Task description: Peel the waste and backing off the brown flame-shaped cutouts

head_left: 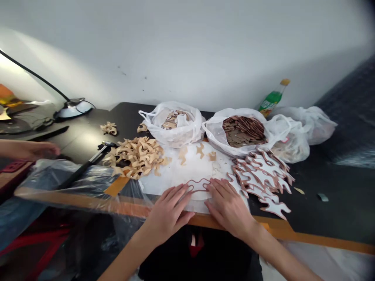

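Observation:
A flat, wavy-edged white piece with a reddish-brown rim (198, 185) lies on white paper (158, 185) at the table's front edge. My left hand (170, 207) rests with its fingers stretched over the piece's left end. Over the right end, my right hand (227, 203) lies palm down, fingers extended. Both hands partly hide the piece. Close by on the right is a heap of similar white, brown-edged pieces (263, 171). To the left sits a pile of curled tan paper scraps (136, 156). A few small tan scraps (200, 150) lie on the paper beyond my hands.
At the back, one plastic bag (187, 134) holds tan-and-white pieces, another (215, 132) brown ones. Tied bags (316, 125) and a green bottle (271, 100) stand right. A black-handled tool (84, 166) and lamp (74, 109) are left. Another person's hand (41, 150) shows far left.

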Demonstrator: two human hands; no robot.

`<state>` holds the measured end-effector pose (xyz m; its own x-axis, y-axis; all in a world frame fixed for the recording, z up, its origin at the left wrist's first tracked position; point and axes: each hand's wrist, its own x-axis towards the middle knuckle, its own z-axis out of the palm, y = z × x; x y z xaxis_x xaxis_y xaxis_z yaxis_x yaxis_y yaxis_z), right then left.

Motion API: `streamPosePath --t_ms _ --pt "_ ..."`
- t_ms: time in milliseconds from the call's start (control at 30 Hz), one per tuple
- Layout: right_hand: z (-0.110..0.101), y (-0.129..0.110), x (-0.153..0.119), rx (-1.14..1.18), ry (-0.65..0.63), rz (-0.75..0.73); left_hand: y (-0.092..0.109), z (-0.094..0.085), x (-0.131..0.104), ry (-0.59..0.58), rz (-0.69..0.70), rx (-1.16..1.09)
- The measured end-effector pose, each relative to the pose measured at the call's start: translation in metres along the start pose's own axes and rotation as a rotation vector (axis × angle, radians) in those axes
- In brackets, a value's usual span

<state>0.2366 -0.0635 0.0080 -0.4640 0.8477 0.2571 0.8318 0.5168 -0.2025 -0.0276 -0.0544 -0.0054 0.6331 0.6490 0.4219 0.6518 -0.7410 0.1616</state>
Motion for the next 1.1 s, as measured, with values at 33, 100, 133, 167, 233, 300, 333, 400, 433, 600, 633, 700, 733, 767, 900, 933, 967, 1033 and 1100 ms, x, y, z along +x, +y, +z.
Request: streamPosePath --t_ms 33,100,133,167,233,300,333,400,433,600,633,700,733,767,900,933,967,1033,1100 --pt "0.003 -0.003 0.005 0.007 0.008 -0.006 0.000 0.000 -0.001 0.046 -0.017 -0.023" --pt "0.008 -0.012 0.015 0.046 -0.012 -0.067 0.000 0.000 -0.002 0.160 -0.066 -0.065" --pt "0.011 -0.016 0.017 0.073 -0.035 -0.110 0.000 -0.001 -0.003 0.216 -0.095 -0.082" --pt "0.014 -0.021 0.019 0.101 -0.053 -0.144 0.000 -0.001 -0.003 0.265 -0.123 -0.098" --pt "0.016 -0.028 0.016 0.154 -0.067 -0.160 -0.001 -0.004 -0.004 0.336 -0.166 -0.141" --pt "0.015 -0.032 0.009 0.214 -0.058 -0.139 -0.005 -0.006 -0.003 0.373 -0.172 -0.181" --pt "0.014 -0.033 0.005 0.248 -0.053 -0.135 -0.009 -0.008 -0.002 0.383 -0.164 -0.196" --pt "0.010 -0.034 -0.004 0.301 -0.049 -0.160 -0.019 -0.010 0.004 0.381 -0.158 -0.212" --pt "0.009 -0.034 -0.007 0.313 -0.051 -0.182 -0.025 -0.012 0.009 0.359 -0.168 -0.216" --pt "0.006 -0.033 -0.015 0.323 -0.064 -0.233 -0.055 -0.017 0.066 0.071 -0.333 -0.055" --pt "0.006 -0.034 -0.015 0.329 -0.062 -0.240 -0.060 -0.016 0.081 0.019 -0.366 0.027" --pt "0.005 -0.037 -0.014 0.334 -0.048 -0.271 -0.071 -0.010 0.107 -0.045 -0.435 0.159" --pt "0.004 -0.038 -0.013 0.330 -0.034 -0.293 -0.076 -0.006 0.117 -0.064 -0.474 0.181" --pt "0.002 -0.038 -0.013 0.322 -0.014 -0.318 -0.081 -0.001 0.125 -0.068 -0.495 0.164" --pt "-0.024 -0.010 -0.014 0.252 0.195 -0.373 -0.099 0.018 0.133 -0.036 -0.499 -0.031" --pt "-0.034 0.006 -0.014 0.204 0.285 -0.354 -0.103 0.020 0.132 -0.026 -0.490 -0.064" --pt "-0.045 0.024 -0.015 0.135 0.400 -0.312 -0.105 0.021 0.130 -0.014 -0.482 -0.091" --pt "-0.064 0.064 -0.017 -0.095 0.597 -0.150 -0.107 0.020 0.127 0.015 -0.460 -0.148" --pt "-0.076 0.100 -0.020 -0.313 0.656 0.030 -0.105 0.017 0.125 0.074 -0.430 -0.278"
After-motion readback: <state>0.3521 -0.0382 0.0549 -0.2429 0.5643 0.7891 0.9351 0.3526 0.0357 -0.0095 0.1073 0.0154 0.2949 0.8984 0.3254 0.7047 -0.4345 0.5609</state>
